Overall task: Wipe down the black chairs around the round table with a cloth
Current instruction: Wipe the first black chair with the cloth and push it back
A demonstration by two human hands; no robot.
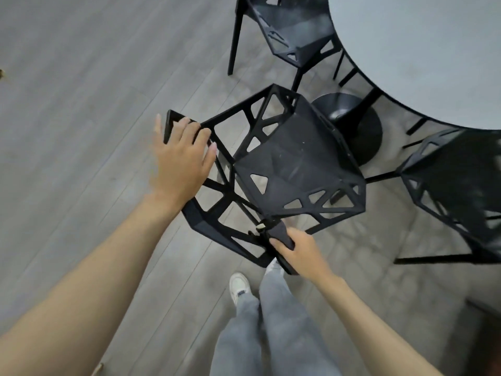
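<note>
A black cut-out chair point(292, 161) stands in the middle of the view, pulled out from the round grey table point(433, 50). My left hand point(181, 156) lies over the top edge of its backrest, fingers hooked over the rim. My right hand point(301, 251) grips a dark grey cloth point(282, 234) and holds it against the chair's frame at the near corner of the seat. Two more black chairs sit at the table: one at the top point(287, 31), one at the right point(455, 191).
The table's black pedestal base point(352, 123) stands just beyond the middle chair. Grey plank floor point(81, 104) spreads to the left. My legs in grey trousers and a white shoe point(240, 287) are right below the chair. A pale rug point(366, 267) lies under the table.
</note>
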